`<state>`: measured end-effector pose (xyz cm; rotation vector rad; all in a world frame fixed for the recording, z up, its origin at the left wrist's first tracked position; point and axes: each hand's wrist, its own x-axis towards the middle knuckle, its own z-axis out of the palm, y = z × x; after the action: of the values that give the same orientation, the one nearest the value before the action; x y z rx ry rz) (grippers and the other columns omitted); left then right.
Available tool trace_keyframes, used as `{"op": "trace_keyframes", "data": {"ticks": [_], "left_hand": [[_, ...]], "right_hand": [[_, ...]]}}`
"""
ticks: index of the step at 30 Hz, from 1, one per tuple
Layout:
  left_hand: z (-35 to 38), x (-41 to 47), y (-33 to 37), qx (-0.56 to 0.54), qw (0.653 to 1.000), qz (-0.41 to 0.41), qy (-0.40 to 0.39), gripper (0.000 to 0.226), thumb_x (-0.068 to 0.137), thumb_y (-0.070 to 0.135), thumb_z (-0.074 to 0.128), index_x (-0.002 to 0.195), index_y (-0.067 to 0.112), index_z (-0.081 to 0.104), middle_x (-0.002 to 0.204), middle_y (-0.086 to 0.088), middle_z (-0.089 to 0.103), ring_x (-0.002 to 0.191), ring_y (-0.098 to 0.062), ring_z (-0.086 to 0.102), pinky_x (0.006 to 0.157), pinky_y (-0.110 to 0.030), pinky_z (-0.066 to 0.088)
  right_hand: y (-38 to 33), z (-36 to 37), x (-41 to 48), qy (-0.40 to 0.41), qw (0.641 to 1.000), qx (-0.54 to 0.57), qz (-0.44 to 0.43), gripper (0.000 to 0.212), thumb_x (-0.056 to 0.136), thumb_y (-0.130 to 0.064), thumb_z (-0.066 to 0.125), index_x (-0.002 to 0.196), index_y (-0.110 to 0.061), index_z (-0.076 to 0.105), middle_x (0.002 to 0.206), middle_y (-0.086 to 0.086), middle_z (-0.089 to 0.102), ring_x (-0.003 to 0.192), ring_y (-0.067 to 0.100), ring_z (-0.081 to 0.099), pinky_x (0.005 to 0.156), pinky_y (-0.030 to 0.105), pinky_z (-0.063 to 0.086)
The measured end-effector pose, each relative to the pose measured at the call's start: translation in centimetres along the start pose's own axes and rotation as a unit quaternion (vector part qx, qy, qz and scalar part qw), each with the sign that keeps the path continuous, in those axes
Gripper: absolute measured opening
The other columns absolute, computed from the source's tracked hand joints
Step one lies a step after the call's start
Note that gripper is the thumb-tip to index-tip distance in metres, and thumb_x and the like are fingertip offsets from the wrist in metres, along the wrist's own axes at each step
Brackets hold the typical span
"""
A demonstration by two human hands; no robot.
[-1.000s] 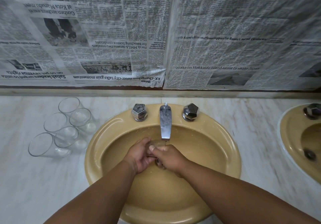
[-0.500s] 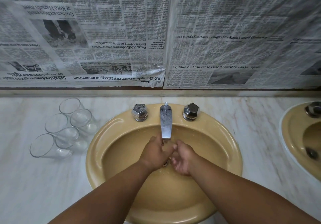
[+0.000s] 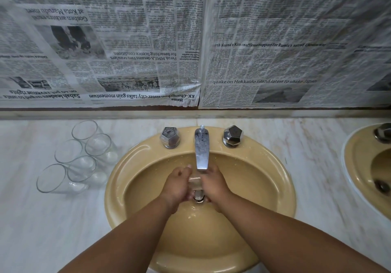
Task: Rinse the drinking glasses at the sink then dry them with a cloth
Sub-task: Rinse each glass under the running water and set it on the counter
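A clear drinking glass [image 3: 194, 182] is low inside the mustard-yellow oval sink [image 3: 118, 179], just under the mouth of the chrome tap spout [image 3: 202, 150]. The left hand [image 3: 177, 185] holds it from the left and the right hand [image 3: 214, 185] from the right. Each grip is closed round the glass, and the two hands almost meet. Five more clear drinking glasses [image 3: 81, 165] stand close together on the pale marble tabletop [image 3: 42, 230], left of the sink. Sheets of newspaper [image 3: 275, 39] cover the far wall.
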<state>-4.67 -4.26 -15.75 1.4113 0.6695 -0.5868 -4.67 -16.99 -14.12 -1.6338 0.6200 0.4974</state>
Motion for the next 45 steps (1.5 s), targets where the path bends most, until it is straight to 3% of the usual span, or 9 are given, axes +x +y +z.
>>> {"op": "trace_keyframes", "data": {"ticks": [5, 9, 12, 19, 24, 30, 35, 40, 45], "left_hand": [[0.1, 0.9, -2.0, 0.260, 0.935, 0.241, 0.004, 0.026, 0.091, 0.040, 0.076, 0.112, 0.035, 0.061, 0.105, 0.004, 0.068, 0.092, -0.010, 0.065, 0.083, -0.030, 0.052], [1.0, 1.1, -0.6, 0.049, 0.999, -0.012, 0.011, 0.028, 0.102, 0.046, 0.061, 0.112, 0.020, 0.065, 0.079, -0.004, 0.065, 0.045, -0.013, 0.050, 0.043, -0.023, 0.044], [0.2, 0.9, 0.4, -0.055, 0.975, -0.216, 0.006, 0.042, 0.101, 0.061, 0.057, 0.100, 0.022, 0.071, 0.062, 0.001, 0.058, 0.039, -0.005, 0.043, 0.034, -0.013, 0.038], [0.8, -0.5, -0.6, 0.052, 0.996, 0.076, 0.014, 0.012, 0.106, 0.027, 0.057, 0.105, 0.016, 0.057, 0.083, -0.008, 0.062, 0.045, -0.015, 0.051, 0.044, -0.025, 0.042], [-0.9, 0.2, -0.2, -0.067, 0.996, -0.035, 0.041, 0.019, 0.107, 0.029, 0.047, 0.116, 0.015, 0.055, 0.092, -0.014, 0.063, 0.046, -0.018, 0.048, 0.045, -0.024, 0.041], [-2.0, 0.4, 0.3, -0.181, 0.979, -0.073, -0.054, 0.009, 0.096, 0.023, 0.055, 0.102, 0.023, 0.061, 0.088, -0.012, 0.063, 0.062, -0.025, 0.060, 0.063, -0.033, 0.046], [-2.3, 0.7, 1.0, -0.184, 0.970, -0.145, -0.059, 0.042, 0.106, 0.051, 0.057, 0.113, 0.010, 0.062, 0.104, -0.017, 0.066, 0.062, -0.025, 0.062, 0.042, -0.027, 0.050], [-1.4, 0.6, 1.0, -0.197, 0.974, -0.103, -0.041, 0.029, 0.107, 0.023, 0.054, 0.079, 0.014, 0.056, 0.060, -0.002, 0.055, 0.047, -0.016, 0.052, 0.051, -0.026, 0.051], [-2.0, 0.2, 0.5, -0.203, 0.962, -0.172, -0.061, 0.028, 0.110, 0.036, 0.052, 0.109, 0.011, 0.064, 0.074, -0.006, 0.060, 0.046, -0.020, 0.058, 0.044, -0.025, 0.051]], "right_hand": [[-0.4, -1.6, -0.4, -0.040, 0.952, 0.144, 0.269, 0.033, 0.099, -0.055, 0.057, 0.093, -0.023, 0.065, 0.075, 0.001, 0.066, 0.039, 0.011, 0.045, 0.038, 0.016, 0.030], [0.1, -1.4, -0.8, -0.038, 0.996, 0.051, 0.059, 0.041, 0.089, -0.047, 0.075, 0.117, -0.021, 0.062, 0.094, 0.012, 0.075, 0.053, 0.018, 0.059, 0.042, 0.023, 0.041], [0.8, -0.7, -0.7, -0.022, 0.995, -0.042, -0.085, 0.040, 0.088, -0.039, 0.083, 0.115, -0.030, 0.055, 0.104, 0.002, 0.073, 0.076, 0.013, 0.072, 0.057, 0.023, 0.054], [-0.3, -0.3, -0.1, -0.015, 0.982, 0.102, 0.159, 0.032, 0.098, -0.046, 0.058, 0.108, -0.017, 0.071, 0.078, 0.007, 0.071, 0.046, 0.017, 0.048, 0.044, 0.020, 0.033], [1.1, 0.0, 0.5, 0.066, 0.955, -0.276, -0.086, 0.033, 0.094, -0.052, 0.063, 0.107, -0.022, 0.064, 0.108, 0.002, 0.070, 0.098, 0.025, 0.067, 0.082, 0.035, 0.053], [0.0, -0.9, -0.8, -0.273, 0.958, -0.044, 0.077, 0.029, 0.103, -0.052, 0.061, 0.120, -0.032, 0.075, 0.117, -0.014, 0.078, 0.075, 0.012, 0.066, 0.069, 0.032, 0.058], [1.0, -2.0, 0.3, -0.198, 0.866, -0.400, -0.226, 0.038, 0.094, -0.063, 0.045, 0.104, -0.041, 0.074, 0.097, -0.010, 0.076, 0.084, 0.010, 0.065, 0.083, 0.034, 0.055], [0.8, -0.8, 0.1, -0.197, 0.947, -0.220, -0.124, 0.041, 0.102, -0.059, 0.056, 0.081, -0.029, 0.075, 0.077, 0.013, 0.070, 0.060, 0.015, 0.051, 0.056, 0.027, 0.045], [1.0, -2.2, 0.2, -0.159, 0.841, -0.426, -0.293, 0.035, 0.101, -0.050, 0.059, 0.078, -0.024, 0.062, 0.074, 0.000, 0.064, 0.073, 0.021, 0.059, 0.067, 0.028, 0.033]]}}
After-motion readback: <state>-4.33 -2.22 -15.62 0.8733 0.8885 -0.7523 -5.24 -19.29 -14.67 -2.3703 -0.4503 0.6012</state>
